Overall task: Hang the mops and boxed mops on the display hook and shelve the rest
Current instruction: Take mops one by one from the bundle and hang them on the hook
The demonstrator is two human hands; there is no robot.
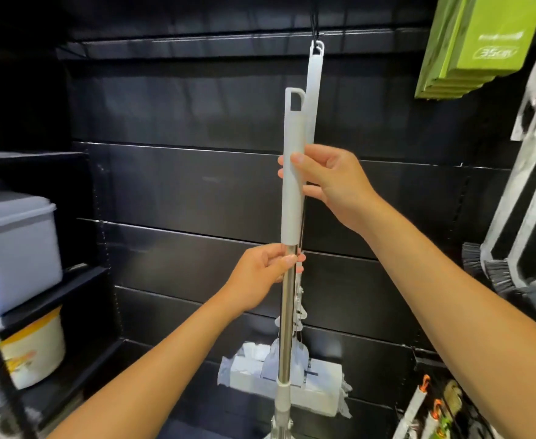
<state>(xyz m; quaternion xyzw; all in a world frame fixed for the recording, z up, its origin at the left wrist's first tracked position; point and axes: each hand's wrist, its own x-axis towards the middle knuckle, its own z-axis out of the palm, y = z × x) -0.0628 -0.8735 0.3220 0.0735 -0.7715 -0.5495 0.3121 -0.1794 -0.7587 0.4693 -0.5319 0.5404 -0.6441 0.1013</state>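
Note:
I hold a mop (291, 198) upright in front of a black slatted wall. It has a pale grey grip with a hanging loop on top and a steel pole below. My right hand (326, 182) wraps the grip. My left hand (265, 274) pinches the steel pole just under the grip. Behind it a second, matching mop (313, 90) hangs by its loop from the display hook (316, 39); its wrapped white head (315, 388) shows near the floor. The held mop's loop sits well below the hook.
Green boxed mops (479, 42) hang at the upper right. White-and-black brushes (520, 223) hang along the right edge. On the left, black shelves hold a grey lidded bin (13, 248) and a white bucket (38, 346). Small packaged items (431, 413) sit at the lower right.

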